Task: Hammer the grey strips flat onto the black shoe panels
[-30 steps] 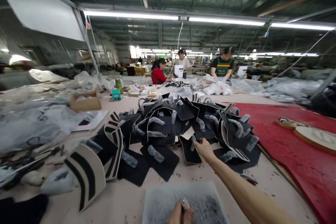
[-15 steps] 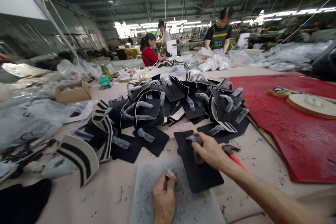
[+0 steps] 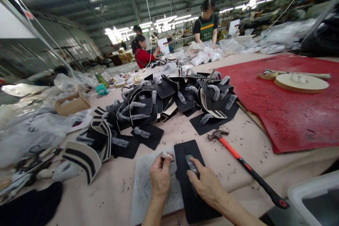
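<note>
Right hand (image 3: 208, 183) has brought the panel (image 3: 189, 197) off the pile (image 3: 164, 104); thumb and finger pinch its wrapped strap (image 3: 190, 163). Left hand (image 3: 160, 178) pinches a whitish bit (image 3: 166, 155). Panel now overlaps right edge of pad (image 3: 141, 183), near front of table (image 3: 97, 194), within both hands' reach.

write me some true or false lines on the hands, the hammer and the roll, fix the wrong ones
1. The left hand holds a small pale object. True.
2. The right hand touches the hammer. False: it is on a black panel.
3. The hammer has a claw. True.
4. The left hand is on the red sheet. False: it is over the pale board.
5. The roll lies on the red sheet. True.
</note>
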Action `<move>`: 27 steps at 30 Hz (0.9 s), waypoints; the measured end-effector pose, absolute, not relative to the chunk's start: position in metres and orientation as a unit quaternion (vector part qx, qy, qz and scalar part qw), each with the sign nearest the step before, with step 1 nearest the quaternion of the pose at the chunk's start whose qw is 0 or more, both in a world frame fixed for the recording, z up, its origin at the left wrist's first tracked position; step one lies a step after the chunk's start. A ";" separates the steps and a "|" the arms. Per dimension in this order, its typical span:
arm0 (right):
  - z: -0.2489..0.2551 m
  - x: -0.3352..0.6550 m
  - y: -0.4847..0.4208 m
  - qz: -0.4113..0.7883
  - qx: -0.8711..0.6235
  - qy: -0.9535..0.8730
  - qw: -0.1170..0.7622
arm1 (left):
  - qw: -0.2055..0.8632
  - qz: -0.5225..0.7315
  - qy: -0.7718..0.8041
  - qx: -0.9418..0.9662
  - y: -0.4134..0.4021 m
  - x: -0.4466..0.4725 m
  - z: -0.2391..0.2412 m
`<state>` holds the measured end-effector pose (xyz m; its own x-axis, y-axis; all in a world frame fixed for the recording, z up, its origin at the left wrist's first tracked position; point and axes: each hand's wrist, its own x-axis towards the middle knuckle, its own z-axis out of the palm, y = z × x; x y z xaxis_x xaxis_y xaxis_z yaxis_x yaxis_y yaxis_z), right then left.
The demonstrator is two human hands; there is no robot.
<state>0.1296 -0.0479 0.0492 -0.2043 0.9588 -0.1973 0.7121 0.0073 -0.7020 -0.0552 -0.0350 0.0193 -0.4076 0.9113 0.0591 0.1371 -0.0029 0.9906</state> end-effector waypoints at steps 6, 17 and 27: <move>0.041 0.127 -0.053 0.343 -0.621 -0.687 0.155 | 0.392 0.565 0.546 0.478 0.010 -0.025 0.018; 0.048 0.127 -0.052 0.340 -0.618 -0.696 0.137 | 0.421 0.536 0.548 0.485 0.018 -0.017 0.004; 0.039 0.128 -0.054 0.345 -0.609 -0.701 0.142 | 0.364 0.497 0.584 0.529 0.016 -0.015 0.003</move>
<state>0.1279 -0.0538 0.0392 -0.2191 0.9504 -0.2207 0.7550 0.0219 -0.6554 -0.0152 0.0163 0.0034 -0.1759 0.9793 0.1002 0.2551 -0.0529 0.9655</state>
